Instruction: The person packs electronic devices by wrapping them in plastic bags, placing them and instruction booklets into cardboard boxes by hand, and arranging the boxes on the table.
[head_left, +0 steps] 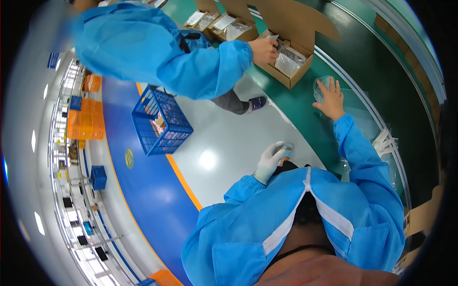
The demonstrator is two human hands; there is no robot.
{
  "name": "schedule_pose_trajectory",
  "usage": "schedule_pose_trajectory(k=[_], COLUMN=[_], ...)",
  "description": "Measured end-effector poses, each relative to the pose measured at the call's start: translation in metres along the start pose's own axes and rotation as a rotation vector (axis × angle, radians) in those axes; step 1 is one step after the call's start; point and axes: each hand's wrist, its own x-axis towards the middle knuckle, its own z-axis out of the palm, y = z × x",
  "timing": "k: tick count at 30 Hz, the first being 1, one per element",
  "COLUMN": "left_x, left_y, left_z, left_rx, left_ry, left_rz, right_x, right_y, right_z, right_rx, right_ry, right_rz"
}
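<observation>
My left hand (269,162) wears a pale glove and hangs in the air in front of my jacket, over the floor. Its fingers are loosely bent, with thumb apart, and nothing shows in them. My right hand (331,98) is bare and reaches over the green bench (303,107), fingers spread. At its fingertips lies a crumpled clear plastic bag (320,86), which the fingers seem to touch; a firm hold is not visible. Just beyond stands an open cardboard box (292,78) with a plastic-wrapped white item (289,62) inside. A co-worker's hand (264,51) reaches into that box.
White gloves (383,143) and flat clear bags lie on the bench by my right forearm. More open boxes (232,26) line the bench further along. A co-worker in a blue sleeve (200,71) stands at left. A blue crate (162,121) sits on the floor.
</observation>
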Motion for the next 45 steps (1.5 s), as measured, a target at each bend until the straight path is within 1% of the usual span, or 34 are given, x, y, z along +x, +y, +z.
schedule_pose_trajectory(k=[2,3,5,6,7,8,12,14,17,21,23,27,29,32,34,39,41,44,45], left_x=[0.026,0.036,0.054,0.063,0.070,0.079,0.094,0.100,0.110,0.121,0.125,0.125,0.126,0.123,0.117,0.098,0.086,0.058,0.048], left_y=[0.018,0.023,0.028,0.029,0.030,0.025,0.030,0.034,0.044,0.050,0.047,0.045,0.047,0.054,0.054,0.046,0.041,0.032,0.026], left_z=[-0.007,-0.009,-0.011,-0.010,-0.008,-0.007,0.001,0.002,0.005,0.015,0.022,0.032,0.038,0.048,0.057,0.080,0.092,0.111,0.115], left_rx=[0.055,0.013,-0.025,0.018,0.058,0.022,0.058,0.026,0.022,0.050,0.062,0.084,0.149,0.209,0.219,0.300,0.365,0.361,0.373], left_ry=[-0.064,-0.109,-0.171,-0.221,-0.270,-0.338,-0.422,-0.494,-0.535,-0.594,-0.637,-0.705,-0.732,-0.756,-0.777,-0.823,-0.856,-0.844,-0.871], left_rz=[0.020,0.021,-0.001,-0.007,-0.008,0.021,0.003,-0.038,-0.090,-0.074,-0.065,-0.067,-0.030,-0.110,-0.091,-0.004,-0.016,-0.013,-0.014], right_x=[0.001,-0.001,-0.007,-0.012,-0.017,-0.021,-0.048,-0.063,-0.082,-0.105,-0.116,-0.141,-0.158,-0.186,-0.205,-0.244,-0.259,-0.291,-0.304], right_y=[-0.008,-0.010,-0.012,-0.010,-0.006,-0.003,-0.007,-0.010,-0.012,-0.011,-0.013,-0.013,-0.012,-0.012,-0.011,0.002,0.008,0.016,0.018], right_z=[-0.005,-0.007,-0.009,-0.009,-0.010,-0.013,-0.035,-0.044,-0.051,-0.050,-0.050,-0.054,-0.056,-0.057,-0.054,-0.038,-0.036,-0.036,-0.037], right_rx=[0.008,0.007,0.017,0.014,0.055,0.095,0.168,0.204,0.237,0.200,0.262,0.307,0.336,0.373,0.403,0.435,0.454,0.467,0.444], right_ry=[0.025,0.023,0.139,0.130,0.199,0.273,0.319,0.345,0.378,0.349,0.335,0.344,0.317,0.328,0.341,0.334,0.342,0.343,0.347], right_rz=[-0.019,0.010,0.012,0.036,0.010,-0.021,-0.004,0.013,0.040,0.096,0.099,0.142,0.193,0.255,0.291,0.237,0.217,0.231,0.228])
